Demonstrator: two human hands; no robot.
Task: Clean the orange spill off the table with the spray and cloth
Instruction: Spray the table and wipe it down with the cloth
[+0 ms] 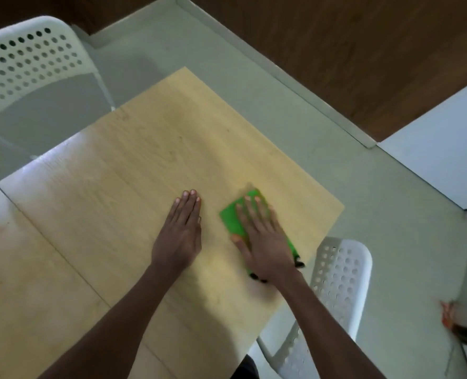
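Right hand (262, 236), fingers spread flat, presses green cloth (233, 220) near table (117, 187) edge; left hand (181, 231) flat, braces; risk: cloth slipping off, smearing residue

Tabletop (134, 149) bare ahead and left of both hands. Left hand (181, 233) lies just beside right hand (262, 242) on cloth (231, 218). Chairs stand at far-left corner (27, 67) and right edge (339, 277).

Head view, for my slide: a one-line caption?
Right hand presses green cloth flat on wooden table; left hand rests beside.
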